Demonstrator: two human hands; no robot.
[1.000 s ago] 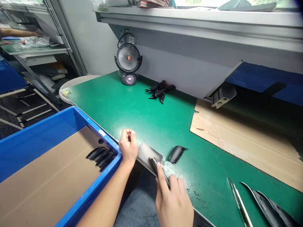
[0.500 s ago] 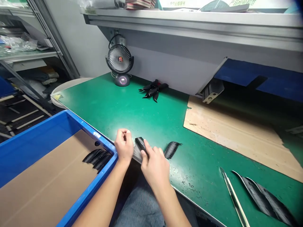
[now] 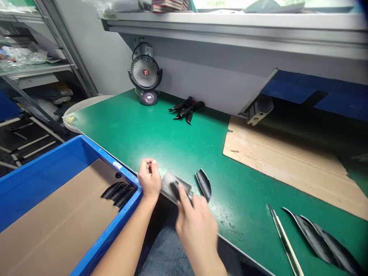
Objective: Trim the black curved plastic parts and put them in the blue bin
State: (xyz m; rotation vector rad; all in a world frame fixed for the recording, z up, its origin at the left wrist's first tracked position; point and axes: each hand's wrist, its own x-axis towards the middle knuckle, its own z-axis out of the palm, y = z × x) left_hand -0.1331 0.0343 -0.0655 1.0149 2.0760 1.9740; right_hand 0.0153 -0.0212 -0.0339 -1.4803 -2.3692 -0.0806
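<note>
My left hand (image 3: 149, 178) rests at the left edge of a grey metal plate (image 3: 172, 184), its fingers pinched closed. My right hand (image 3: 197, 230) is blurred by motion, and its fingers press a small dark piece (image 3: 175, 190) against the plate. I cannot make out that piece's shape. To the right of the plate, a curved black ribbed piece (image 3: 204, 184) lies apart from both hands on the green mat (image 3: 143, 130). Several curved black pieces (image 3: 119, 194) lie in a blue plastic crate (image 3: 110, 233), just left of my left hand.
A black pile of pointed pieces (image 3: 186, 110) and a small desk fan (image 3: 145, 73) stand at the back of the mat. A metal strip (image 3: 284, 239) and long black sheets (image 3: 323, 241) lie at front right. Cardboard (image 3: 276, 161) covers the right side.
My right hand has moved down and slightly right, uncovering more of the plate. The black ribbed piece on the mat has turned more upright, and the view has shifted slightly since the oldest frame.
</note>
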